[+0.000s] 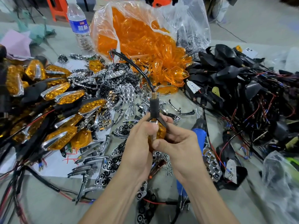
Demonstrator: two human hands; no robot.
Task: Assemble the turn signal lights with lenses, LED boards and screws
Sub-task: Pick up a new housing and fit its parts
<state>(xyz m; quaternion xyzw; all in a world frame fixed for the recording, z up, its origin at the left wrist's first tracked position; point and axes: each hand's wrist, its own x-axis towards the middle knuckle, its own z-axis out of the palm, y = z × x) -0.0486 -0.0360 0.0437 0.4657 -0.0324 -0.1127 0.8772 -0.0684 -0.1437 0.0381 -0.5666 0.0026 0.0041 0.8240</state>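
Note:
A turn signal light [160, 131] with an orange lens and black housing stands upright between my hands above the table's middle. Its black stem [154, 107] points up and a black cable [139, 68] curves away from it. My left hand [139, 143] grips the light from the left, fingers curled round it. My right hand [176, 141] grips it from the right, thumb pressed on the lens. Loose orange lenses [145, 46] fill a clear bag behind. Chrome reflectors [116, 88] and small screws [168, 168] lie scattered below.
Finished lights [61, 97] are piled at the left. Black housings with wires [239, 88] are heaped at the right. A blue electric screwdriver [199, 133] lies under my right hand. A water bottle [79, 25] stands at the back left.

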